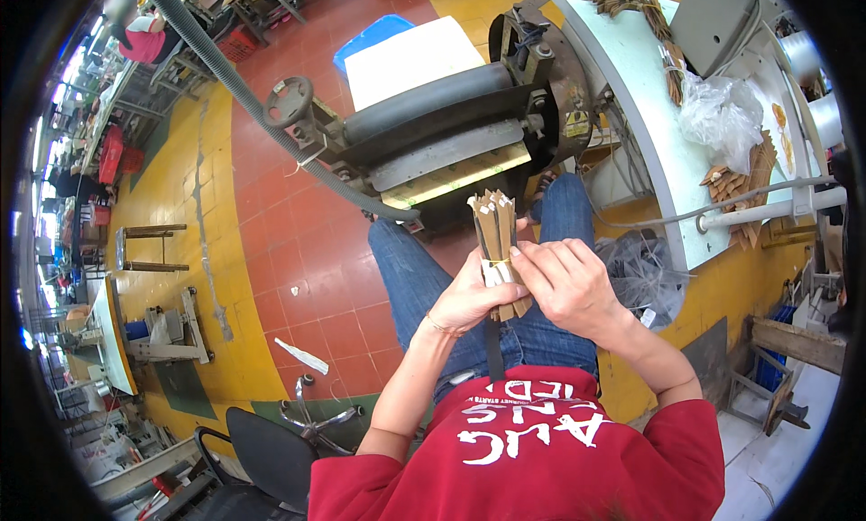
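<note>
A bundle of flat brown strips (pixel 493 228), some with pale or dark edges, stands roughly upright above my lap. A thin yellow band (pixel 497 263) goes around its lower part. My left hand (pixel 474 295) wraps the bundle from the left, its thumb lying across the lower end. From the right, my right hand (pixel 568 282) presses its curled fingers and thumb against the bundle beside the band. The material of the strips is hard to tell; they look like leather or board. My fingers hide part of the bundle's right side.
Ahead stands a roller machine (pixel 428 101) with a handwheel (pixel 289 101) and a white sheet (pixel 415 61) behind it. A grey hose (pixel 225 70) crosses on the left. The pale table (pixel 645 133) at right bears more brown strips (pixel 744 178) and a clear plastic bag (pixel 719 115). A black chair (pixel 271 453) is lower left.
</note>
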A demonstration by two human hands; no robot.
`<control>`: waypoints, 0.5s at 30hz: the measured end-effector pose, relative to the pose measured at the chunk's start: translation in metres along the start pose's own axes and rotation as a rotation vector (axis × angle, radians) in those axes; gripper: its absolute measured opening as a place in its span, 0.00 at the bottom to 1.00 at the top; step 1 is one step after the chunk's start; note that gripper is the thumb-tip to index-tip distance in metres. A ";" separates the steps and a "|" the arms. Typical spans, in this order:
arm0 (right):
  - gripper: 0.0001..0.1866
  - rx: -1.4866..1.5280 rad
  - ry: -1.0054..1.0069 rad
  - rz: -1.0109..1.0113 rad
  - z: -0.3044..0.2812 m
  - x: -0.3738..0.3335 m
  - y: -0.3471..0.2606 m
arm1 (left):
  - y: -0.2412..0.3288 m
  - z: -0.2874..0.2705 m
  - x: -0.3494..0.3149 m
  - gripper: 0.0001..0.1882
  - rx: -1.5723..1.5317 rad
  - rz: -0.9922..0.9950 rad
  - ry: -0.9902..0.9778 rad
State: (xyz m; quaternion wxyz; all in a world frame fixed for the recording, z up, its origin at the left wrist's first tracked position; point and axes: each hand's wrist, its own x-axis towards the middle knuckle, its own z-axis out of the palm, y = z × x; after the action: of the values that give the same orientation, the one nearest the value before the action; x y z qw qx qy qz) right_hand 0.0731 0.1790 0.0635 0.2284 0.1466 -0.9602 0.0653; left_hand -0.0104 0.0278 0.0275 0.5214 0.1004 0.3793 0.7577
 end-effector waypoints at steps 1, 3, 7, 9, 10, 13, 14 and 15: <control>0.15 -0.023 -0.011 -0.011 0.002 -0.001 0.001 | -0.001 0.000 0.001 0.40 0.032 -0.030 0.025; 0.16 -0.049 -0.022 -0.030 0.007 -0.003 0.003 | -0.006 0.000 0.004 0.39 0.032 -0.027 0.052; 0.14 -0.051 -0.069 -0.052 0.014 -0.005 0.009 | -0.017 -0.002 0.008 0.37 -0.018 -0.032 0.118; 0.11 0.063 -0.068 0.010 0.017 -0.005 0.012 | -0.021 -0.007 0.010 0.37 -0.018 -0.023 0.104; 0.10 0.176 -0.045 0.074 0.018 -0.005 0.014 | -0.023 -0.009 0.012 0.36 -0.020 -0.016 0.096; 0.09 0.732 -0.155 0.358 0.020 -0.006 0.015 | -0.024 -0.019 0.017 0.37 -0.037 -0.041 0.087; 0.10 0.997 -0.201 0.460 0.019 -0.006 0.015 | -0.024 -0.022 0.017 0.34 0.014 -0.076 0.097; 0.10 1.261 -0.245 0.562 0.019 -0.006 0.016 | -0.025 -0.023 0.018 0.32 -0.010 -0.097 0.059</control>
State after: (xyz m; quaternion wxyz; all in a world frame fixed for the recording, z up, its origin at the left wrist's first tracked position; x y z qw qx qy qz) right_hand 0.0649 0.1924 0.0428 -0.0358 0.0035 -0.7595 0.6495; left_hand -0.0132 0.0362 -0.0096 0.5466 0.0567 0.3951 0.7362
